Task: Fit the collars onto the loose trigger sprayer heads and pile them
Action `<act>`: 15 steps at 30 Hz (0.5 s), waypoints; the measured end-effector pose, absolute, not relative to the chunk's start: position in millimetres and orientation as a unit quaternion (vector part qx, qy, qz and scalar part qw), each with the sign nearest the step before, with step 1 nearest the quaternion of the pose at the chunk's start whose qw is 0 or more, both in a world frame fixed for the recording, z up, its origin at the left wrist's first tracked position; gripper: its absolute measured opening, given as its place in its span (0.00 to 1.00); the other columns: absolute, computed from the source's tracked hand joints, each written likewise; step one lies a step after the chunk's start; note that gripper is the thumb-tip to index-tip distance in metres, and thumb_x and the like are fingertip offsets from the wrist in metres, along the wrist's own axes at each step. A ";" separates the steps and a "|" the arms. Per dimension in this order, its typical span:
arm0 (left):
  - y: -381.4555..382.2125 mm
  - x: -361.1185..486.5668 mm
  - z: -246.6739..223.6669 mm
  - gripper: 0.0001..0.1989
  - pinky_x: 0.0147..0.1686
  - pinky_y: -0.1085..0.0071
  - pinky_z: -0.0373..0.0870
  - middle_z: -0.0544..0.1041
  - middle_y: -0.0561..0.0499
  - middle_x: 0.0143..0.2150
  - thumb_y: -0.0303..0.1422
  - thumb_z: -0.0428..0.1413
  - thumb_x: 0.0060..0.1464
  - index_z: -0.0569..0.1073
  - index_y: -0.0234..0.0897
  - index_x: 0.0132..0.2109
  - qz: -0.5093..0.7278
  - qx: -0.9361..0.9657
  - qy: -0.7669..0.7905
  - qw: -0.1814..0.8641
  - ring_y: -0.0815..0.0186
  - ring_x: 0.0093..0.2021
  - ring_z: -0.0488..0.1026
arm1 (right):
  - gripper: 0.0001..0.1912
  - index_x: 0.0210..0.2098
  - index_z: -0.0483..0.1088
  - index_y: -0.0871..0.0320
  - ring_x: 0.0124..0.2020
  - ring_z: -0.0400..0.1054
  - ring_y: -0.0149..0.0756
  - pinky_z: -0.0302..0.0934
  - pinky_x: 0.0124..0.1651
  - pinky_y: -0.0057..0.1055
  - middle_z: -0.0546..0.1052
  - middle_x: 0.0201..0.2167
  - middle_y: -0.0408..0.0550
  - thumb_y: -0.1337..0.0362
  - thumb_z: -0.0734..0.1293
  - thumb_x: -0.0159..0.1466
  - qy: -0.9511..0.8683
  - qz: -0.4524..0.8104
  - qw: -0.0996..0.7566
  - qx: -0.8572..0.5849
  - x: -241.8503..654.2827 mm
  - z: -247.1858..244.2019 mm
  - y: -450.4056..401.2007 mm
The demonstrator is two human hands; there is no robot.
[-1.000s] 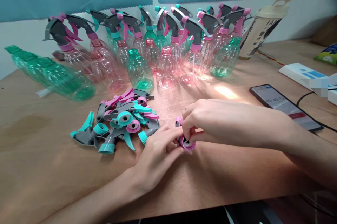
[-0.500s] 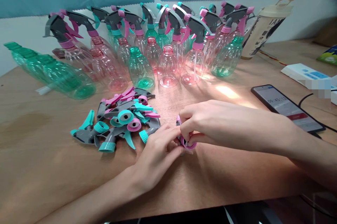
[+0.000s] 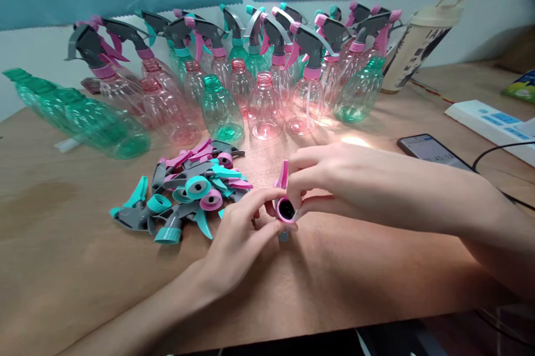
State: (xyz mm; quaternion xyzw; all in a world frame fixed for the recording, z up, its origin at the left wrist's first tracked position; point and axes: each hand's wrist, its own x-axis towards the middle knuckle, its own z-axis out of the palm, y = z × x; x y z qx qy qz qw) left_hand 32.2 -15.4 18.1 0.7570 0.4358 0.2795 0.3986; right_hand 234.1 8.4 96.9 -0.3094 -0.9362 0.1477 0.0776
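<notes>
My left hand grips a spray head by its pink collar, whose dark round opening faces me. The pink trigger points up and away from me. My right hand is closed at the collar's right edge, fingertips pinched together; what they hold, if anything, is too small to make out. Left of my hands lies a pile of loose spray heads in grey, pink and teal. Behind stand clear pink bottles and green bottles, several with spray heads on.
A phone lies at the right, partly behind my right arm, near a white power strip with cables. A tall cup stands at the back right. Green bottles lean in a row at the left.
The spray head has been raised and turned, so its collar opening now faces me and its trigger shows above. Both hands have shifted slightly; my right forearm covers more of the phone.
</notes>
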 end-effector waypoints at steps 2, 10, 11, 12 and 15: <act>-15.0 33.8 19.8 0.14 0.24 0.78 0.56 0.68 0.60 0.28 0.24 0.59 0.52 0.72 0.43 0.46 0.295 0.744 0.439 0.408 0.74 0.25 0.60 | 0.08 0.30 0.71 0.57 0.34 0.63 0.29 0.50 0.34 0.28 0.72 0.35 0.42 0.66 0.63 0.65 -0.933 0.141 0.121 -0.308 234.2 99.2 11.1; -17.7 38.7 25.6 0.13 0.26 0.77 0.58 0.72 0.56 0.33 0.28 0.64 0.46 0.75 0.39 0.42 0.317 0.702 0.457 0.445 0.73 0.27 0.62 | 0.08 0.27 0.67 0.59 0.23 0.55 0.24 0.43 0.27 0.26 0.67 0.22 0.37 0.72 0.63 0.63 -0.923 0.125 0.179 -0.318 234.4 101.3 8.9; -17.5 38.7 26.1 0.13 0.26 0.76 0.59 0.72 0.55 0.34 0.29 0.64 0.46 0.75 0.39 0.41 0.320 0.699 0.459 0.445 0.72 0.27 0.63 | 0.08 0.27 0.67 0.59 0.23 0.55 0.24 0.43 0.27 0.26 0.67 0.23 0.37 0.72 0.63 0.63 -0.925 0.125 0.181 -0.310 233.8 101.4 8.0; -17.4 38.5 26.4 0.13 0.27 0.76 0.59 0.73 0.55 0.34 0.30 0.64 0.45 0.75 0.39 0.41 0.323 0.697 0.460 0.444 0.71 0.28 0.63 | 0.08 0.27 0.67 0.59 0.23 0.55 0.24 0.43 0.27 0.26 0.67 0.23 0.38 0.72 0.63 0.63 -0.927 0.125 0.181 -0.302 233.0 101.4 7.1; -17.1 37.4 25.8 0.12 0.28 0.74 0.60 0.73 0.54 0.33 0.31 0.64 0.46 0.76 0.38 0.41 0.330 0.701 0.452 0.441 0.70 0.28 0.64 | 0.09 0.27 0.67 0.59 0.24 0.54 0.24 0.43 0.28 0.27 0.68 0.24 0.37 0.71 0.62 0.64 -0.931 0.119 0.174 -0.298 230.7 100.4 4.9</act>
